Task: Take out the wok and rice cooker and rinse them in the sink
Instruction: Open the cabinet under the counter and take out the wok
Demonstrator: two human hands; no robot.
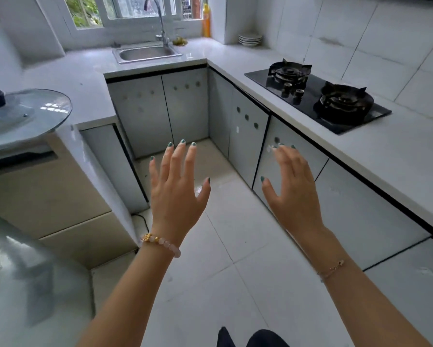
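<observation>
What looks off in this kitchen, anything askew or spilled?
Only the glass lid on the left: it sits tilted at the counter edge, and what holds it is unclear. A shiny patch on the floor may be water or glare. Nothing looks broken.

Your left hand (178,186) and right hand (293,189) are raised before you over the tiled floor (235,246), fingers straight and spread, holding nothing. The sink (145,54) lies on the far counter under its tap (158,16). A glass lid (27,113) is on your left and the gas hob (318,96) on your right.
</observation>
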